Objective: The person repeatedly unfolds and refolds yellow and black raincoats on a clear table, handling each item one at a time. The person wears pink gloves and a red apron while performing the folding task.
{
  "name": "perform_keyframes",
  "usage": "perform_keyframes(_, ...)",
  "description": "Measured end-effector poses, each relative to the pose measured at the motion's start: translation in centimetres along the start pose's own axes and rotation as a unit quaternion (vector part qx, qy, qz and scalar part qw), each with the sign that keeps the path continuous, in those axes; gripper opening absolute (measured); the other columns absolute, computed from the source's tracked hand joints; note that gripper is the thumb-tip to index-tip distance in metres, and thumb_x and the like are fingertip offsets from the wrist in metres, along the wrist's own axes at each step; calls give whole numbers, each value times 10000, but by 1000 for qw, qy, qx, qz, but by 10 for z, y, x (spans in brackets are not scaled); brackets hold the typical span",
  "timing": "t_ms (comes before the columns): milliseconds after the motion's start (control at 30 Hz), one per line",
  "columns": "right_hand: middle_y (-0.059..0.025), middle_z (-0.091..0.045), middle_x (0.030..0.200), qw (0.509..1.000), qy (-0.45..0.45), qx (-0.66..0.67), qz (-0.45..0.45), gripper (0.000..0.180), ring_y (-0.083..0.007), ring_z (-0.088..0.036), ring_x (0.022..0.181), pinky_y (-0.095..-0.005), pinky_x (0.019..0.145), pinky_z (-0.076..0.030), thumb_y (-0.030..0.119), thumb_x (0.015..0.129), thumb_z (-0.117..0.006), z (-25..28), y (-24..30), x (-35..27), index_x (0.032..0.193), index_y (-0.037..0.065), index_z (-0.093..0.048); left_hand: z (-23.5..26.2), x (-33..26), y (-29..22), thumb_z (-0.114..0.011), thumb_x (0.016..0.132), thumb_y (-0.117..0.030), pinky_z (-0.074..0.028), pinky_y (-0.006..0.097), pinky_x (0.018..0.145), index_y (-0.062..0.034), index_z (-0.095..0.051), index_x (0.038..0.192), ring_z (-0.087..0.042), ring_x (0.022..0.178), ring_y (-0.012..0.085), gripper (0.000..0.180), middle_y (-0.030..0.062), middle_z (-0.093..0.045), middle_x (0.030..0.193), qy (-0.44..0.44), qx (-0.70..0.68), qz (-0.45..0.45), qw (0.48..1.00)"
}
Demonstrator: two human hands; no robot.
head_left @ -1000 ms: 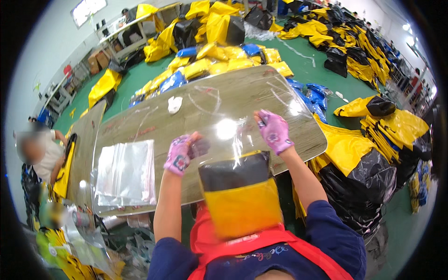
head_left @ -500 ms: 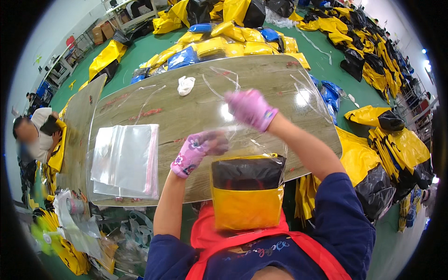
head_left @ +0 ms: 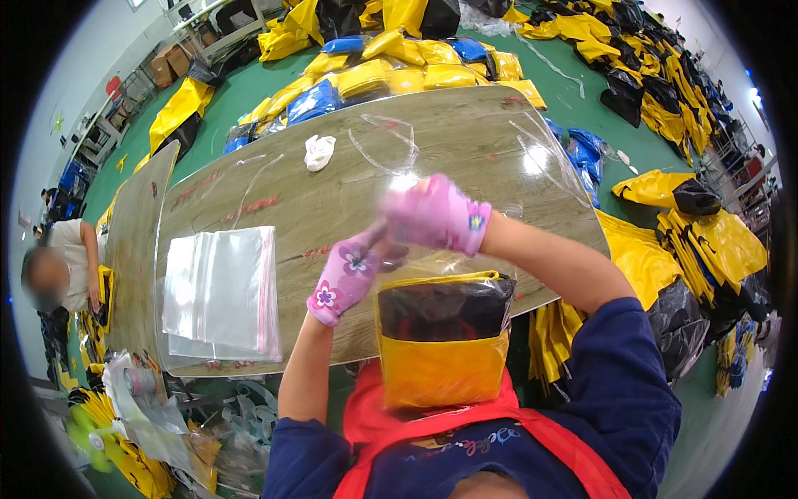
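A clear plastic bag (head_left: 445, 341) with a folded yellow and black sheet-like item inside stands tilted between my body and the table's near edge. Its see-through top reaches up toward my hands. My left hand (head_left: 353, 270), in a pink flowered glove with bare dark fingertips, is closed at the bag's upper left edge. Just above and to the right, my right hand (head_left: 436, 214), gloved alike, is curled with its fingers against the left fingertips. Motion blurs those fingers, and what the right hand pinches is too small to make out.
A stack of clear bags (head_left: 220, 291) lies on the left of the wood-patterned table (head_left: 332, 200). Behind it sits a crumpled white wad (head_left: 319, 153). Packed yellow and blue bundles (head_left: 366, 79) pile beyond the far edge. A person (head_left: 71, 258) is at the left.
My right hand has come down and left to meet my left hand. My left hand has shifted slightly, and the packed bag stays in place. The person at left has changed posture.
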State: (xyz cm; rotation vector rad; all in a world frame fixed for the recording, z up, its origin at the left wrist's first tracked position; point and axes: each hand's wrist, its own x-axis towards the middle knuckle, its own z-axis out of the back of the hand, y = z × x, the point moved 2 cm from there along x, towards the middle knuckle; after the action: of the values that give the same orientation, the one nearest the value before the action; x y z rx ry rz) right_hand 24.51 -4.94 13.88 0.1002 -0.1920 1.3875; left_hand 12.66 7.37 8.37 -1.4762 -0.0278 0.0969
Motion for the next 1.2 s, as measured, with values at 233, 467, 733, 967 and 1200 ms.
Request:
perform_keyframes(233,-50,-619,1073,861,23,243,-446,320,-152,-625,709,-285,615,-513,248,878,-564,6,-211,-126,1167,110,-566,22,-2,11,-504,969,-285,-483,237,627,6,-628,1155,-609,678,115,368,95,-688,906,-100,91,30,990)
perform_keyframes(467,-69,-591,1266,593,-9,705,-388,432,-157,-656,855,-266,708,-519,341,909,-577,-26,-55,-136,1241,65,-591,38,-17,2,-520,962,-249,-486,289,726,7,-536,1235,-607,850,166,375,173,-643,1078,-16,-169,165,972)
perform_keyframes(733,-103,-465,1401,930,18,359,-81,237,-261,-480,1257,-532,1075,-265,160,868,-626,-32,15,-239,1058,274,-710,8,-80,26,-606,777,-40,-414,456,1000,-135,-641,1168,-502,1223,369,404,169,-529,1328,155,410,-200,876)
perform_keyframes(967,-22,-639,1085,914,223,145,-306,390,-283,-602,989,-400,873,-423,503,800,-634,56,33,-239,1062,216,-660,13,-57,-18,-608,856,-189,-382,476,1017,-105,-593,1226,-389,1308,353,380,169,-490,1340,11,488,-148,860)
perform_keyframes(1200,-82,-483,1368,943,-155,122,-270,529,-254,-412,1303,-488,1036,-335,376,856,-541,-90,48,-276,1347,188,-485,-92,-34,57,-722,765,-341,-292,435,1078,20,-500,1282,-384,1298,341,668,197,-476,1336,-60,290,-156,942)
